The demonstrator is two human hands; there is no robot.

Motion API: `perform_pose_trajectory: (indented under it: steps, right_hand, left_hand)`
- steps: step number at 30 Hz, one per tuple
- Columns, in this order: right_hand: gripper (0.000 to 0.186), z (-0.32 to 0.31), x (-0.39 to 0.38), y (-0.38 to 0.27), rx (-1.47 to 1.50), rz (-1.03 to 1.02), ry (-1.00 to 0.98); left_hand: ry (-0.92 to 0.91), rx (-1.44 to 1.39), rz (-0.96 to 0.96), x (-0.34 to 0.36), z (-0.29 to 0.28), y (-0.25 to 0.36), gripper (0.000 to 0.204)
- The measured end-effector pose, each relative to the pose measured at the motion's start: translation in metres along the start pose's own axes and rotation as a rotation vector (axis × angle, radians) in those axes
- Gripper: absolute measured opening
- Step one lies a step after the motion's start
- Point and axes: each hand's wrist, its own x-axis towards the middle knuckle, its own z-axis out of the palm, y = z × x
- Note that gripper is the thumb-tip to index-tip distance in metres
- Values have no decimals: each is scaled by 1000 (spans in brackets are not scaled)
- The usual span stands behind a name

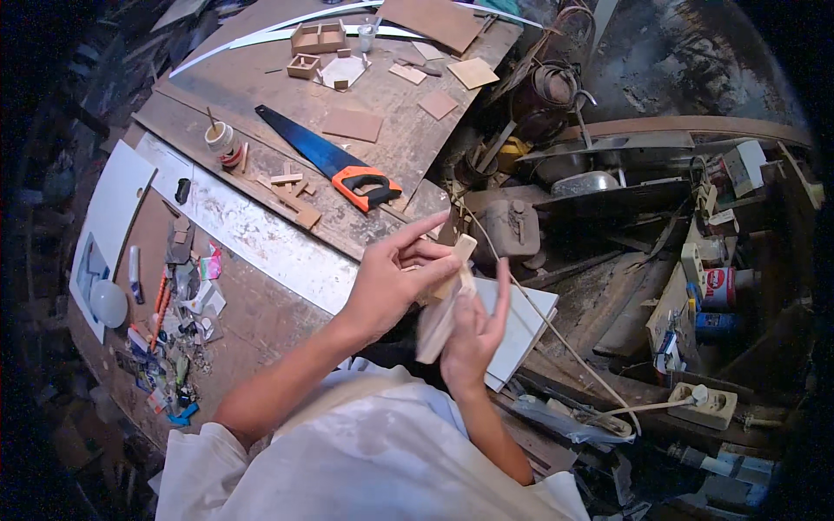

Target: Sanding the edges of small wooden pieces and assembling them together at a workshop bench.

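Pinching the upper end of the pale wood (437, 332), the left grip (387, 276) has thumb and fingers together on it, the index finger stretched out past it. The right grip (472, 343) is closed round the wood from the other side, thumb pressed along it and one finger raised free. The wood is in the air in front of the person's white shirt (373, 451), tilted, its lower end blurred; whether it is one piece or two, I cannot tell.

Beyond the hands, a saw (308, 146) with a dark blue blade and orange handle lies flat on the far surface (252, 87). Left of it stands a tub (224, 146) with a stick in it, and wood scraps (291, 180) lie between the two. Farther back are two open boxes (319, 38) and a clear cup (367, 36).

On the near surface (269, 304), to the left, small clutter (182, 326) is spread near a round white bulb (109, 303). White boards (521, 334) lie just beyond the right hand. Farther right stand a grey jug (510, 229) and a socket strip (704, 406).
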Motion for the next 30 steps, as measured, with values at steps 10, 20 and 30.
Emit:
perform_pose_trajectory:
  steps: [10, 20, 30]
  right_hand:
    - [54, -22, 12, -14, -71, -127, 65]
    - [75, -18, -1, -18, -815, -638, -48]
    - [78, -32, 10, -42, -899, -867, -336]
  left_hand:
    - [52, -232, -282, 1, -1, 13, 39]
    - [-38, -156, -219, -6, -6, 17, 39]
    - [-237, 46, -309, -12, -18, 33, 36]
